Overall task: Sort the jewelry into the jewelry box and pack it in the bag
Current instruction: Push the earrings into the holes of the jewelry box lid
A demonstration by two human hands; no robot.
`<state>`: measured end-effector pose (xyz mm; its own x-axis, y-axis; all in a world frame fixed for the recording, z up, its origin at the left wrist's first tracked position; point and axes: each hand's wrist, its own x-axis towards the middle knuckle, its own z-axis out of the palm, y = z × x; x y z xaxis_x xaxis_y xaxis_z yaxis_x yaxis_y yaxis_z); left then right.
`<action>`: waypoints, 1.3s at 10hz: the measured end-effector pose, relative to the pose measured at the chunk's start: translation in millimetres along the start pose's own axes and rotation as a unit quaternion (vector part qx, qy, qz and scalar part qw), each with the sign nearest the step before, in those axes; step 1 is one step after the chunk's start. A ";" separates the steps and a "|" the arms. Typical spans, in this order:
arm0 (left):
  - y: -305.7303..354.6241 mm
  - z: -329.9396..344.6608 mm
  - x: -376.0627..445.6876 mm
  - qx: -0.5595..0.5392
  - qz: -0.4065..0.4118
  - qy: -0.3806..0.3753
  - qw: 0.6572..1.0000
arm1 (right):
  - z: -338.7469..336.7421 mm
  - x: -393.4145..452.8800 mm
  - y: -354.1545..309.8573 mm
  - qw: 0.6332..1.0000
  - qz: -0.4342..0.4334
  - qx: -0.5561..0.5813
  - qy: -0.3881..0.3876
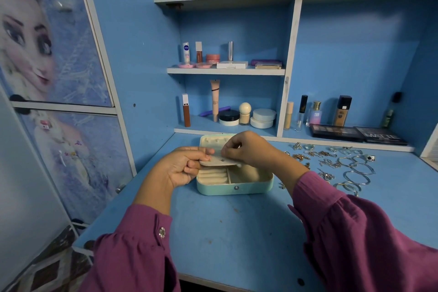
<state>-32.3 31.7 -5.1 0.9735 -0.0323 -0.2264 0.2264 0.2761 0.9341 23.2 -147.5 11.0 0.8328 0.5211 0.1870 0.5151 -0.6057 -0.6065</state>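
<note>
Centrally on blue counter (237, 232): mint jewelry box (234, 185), lid up, cream lining w/ ring rolls at left. Over it, cream flap (219, 161) (small stud in middle) pinched by both hands: left hand (182, 168) gripping left end, right hand (246, 149) pinching top edge. Loose jewelry (343, 166) spread just right of box. Cosmetics (227, 111) on shelves behind.

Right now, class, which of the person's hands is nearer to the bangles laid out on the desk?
The right hand. It works at the jewelry box, beside the bangles. The left hand grips the box's flap on the far side.
</note>
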 end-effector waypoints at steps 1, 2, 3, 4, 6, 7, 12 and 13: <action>-0.2 0.2 0.2 0.003 0.002 0.002 1.000 | 0.6 -0.8 0.2 1.000 -0.005 0.002 0.000; -0.6 -0.3 1.1 0.001 0.003 0.004 1.000 | 0.3 -1.2 -0.2 1.000 -0.010 0.014 0.014; 0.0 -1.7 1.6 -0.001 0.002 0.006 1.000 | 0.3 -0.7 -1.0 0.999 -0.009 0.026 0.020; -0.1 -1.3 1.1 -0.002 0.002 0.002 1.000 | 0.6 1.1 -1.0 1.000 -0.009 0.013 0.009; -1.2 0.1 1.6 -0.003 0.000 0.001 1.000 | 1.6 1.1 -0.2 1.000 -0.008 0.017 0.009; -0.7 -0.2 1.1 -0.004 0.000 0.002 1.000 | 0.8 0.3 -0.7 1.000 -0.009 0.017 0.008; -0.4 0.2 0.0 -0.002 0.000 0.007 1.000 | 2.1 0.5 1.6 0.999 -0.019 0.023 0.023; -0.7 -0.2 0.4 -0.001 0.001 0.005 1.000 | 2.7 0.5 1.2 0.999 -0.019 0.032 0.034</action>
<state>-32.0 31.8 -5.9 0.9736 -0.0224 -0.2273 0.2245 0.2781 0.9340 23.7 -146.4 8.3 0.8261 0.4990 0.2619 0.5343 -0.5459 -0.6454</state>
